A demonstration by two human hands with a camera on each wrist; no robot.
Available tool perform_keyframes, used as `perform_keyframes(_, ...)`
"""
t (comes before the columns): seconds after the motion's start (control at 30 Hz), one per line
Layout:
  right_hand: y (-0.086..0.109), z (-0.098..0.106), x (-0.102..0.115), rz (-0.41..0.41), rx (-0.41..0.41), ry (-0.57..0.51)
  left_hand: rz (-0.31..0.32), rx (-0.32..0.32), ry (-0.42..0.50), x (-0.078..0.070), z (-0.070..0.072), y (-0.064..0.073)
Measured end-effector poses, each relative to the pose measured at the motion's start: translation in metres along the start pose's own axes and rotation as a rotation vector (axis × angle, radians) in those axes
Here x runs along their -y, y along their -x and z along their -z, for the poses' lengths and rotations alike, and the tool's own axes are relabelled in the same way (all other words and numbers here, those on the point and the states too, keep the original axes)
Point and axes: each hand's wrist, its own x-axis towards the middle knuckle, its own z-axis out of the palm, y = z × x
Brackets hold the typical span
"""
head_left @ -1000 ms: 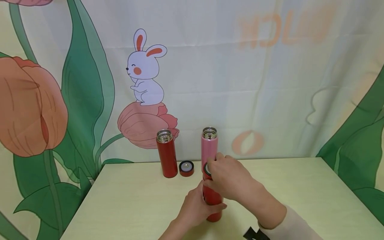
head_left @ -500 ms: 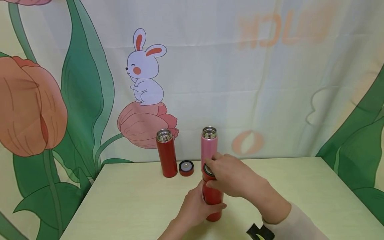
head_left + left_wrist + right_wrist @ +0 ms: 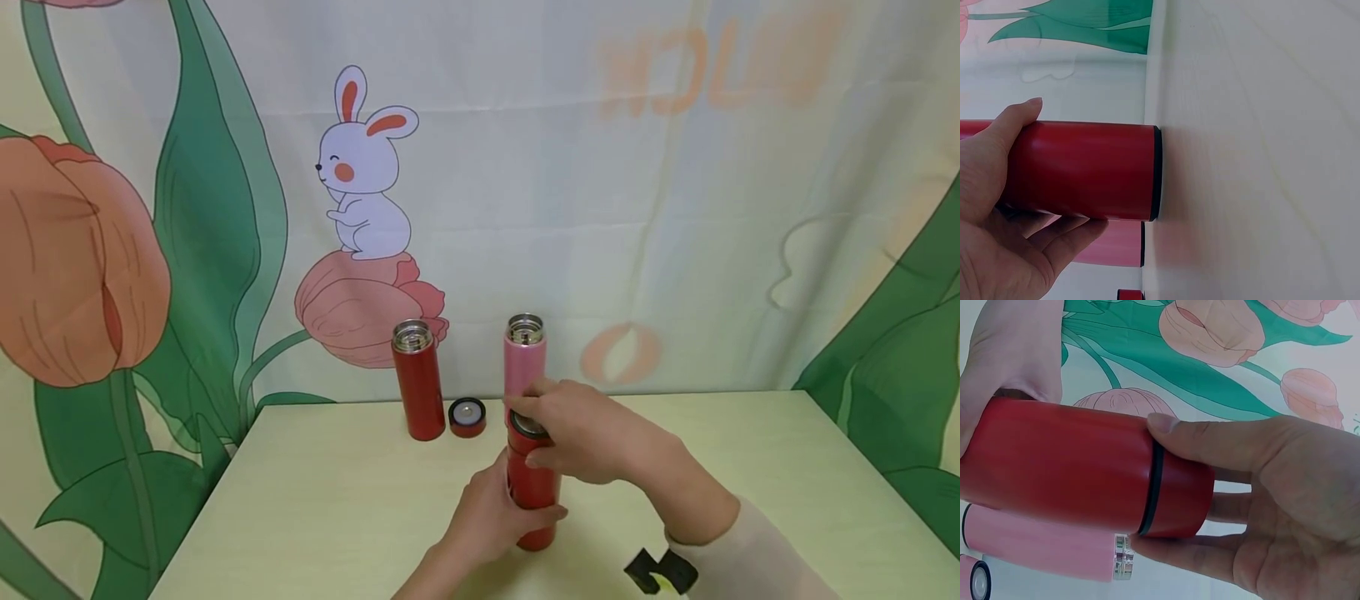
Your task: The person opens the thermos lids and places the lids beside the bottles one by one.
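In front of me a red thermos (image 3: 534, 483) stands upright on the table, its red cap (image 3: 1186, 497) sitting at the top against a black ring. My left hand (image 3: 487, 517) wraps round the lower body, thumb on one side and fingers on the other, as the left wrist view also shows. My right hand (image 3: 592, 433) grips the cap from above, its thumb lying at the black ring. Behind it rises a pink thermos (image 3: 524, 367) with a bare steel mouth, its lower part hidden by the right hand and the red thermos.
To the left stands another red thermos (image 3: 420, 392), uncapped. Its neighbour is a red cap (image 3: 467, 418) lying upside down. A pink cap (image 3: 979, 581) shows at the right wrist view's lower left. A printed curtain (image 3: 525, 208) hangs behind the table (image 3: 337, 500).
My right hand has turned a little on the cap, its wrist and sleeve swinging right and slightly upward. My left hand and the thermos body hold their place.
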Motion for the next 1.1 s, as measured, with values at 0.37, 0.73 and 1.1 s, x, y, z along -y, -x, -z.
perform_keyframes(0.37,0.000,0.005,-0.010,0.025,0.069,-0.128,-0.058,-0.008,-0.004,0.000,0.001,-0.002)
perform_keyframes(0.73,0.001,0.005,-0.018,0.066,0.064,-0.191,-0.058,-0.007,-0.012,0.000,0.001,-0.002)
perform_keyframes(1.1,-0.001,-0.001,-0.018,0.065,0.027,-0.190,-0.077,-0.018,-0.035,0.002,-0.001,-0.001)
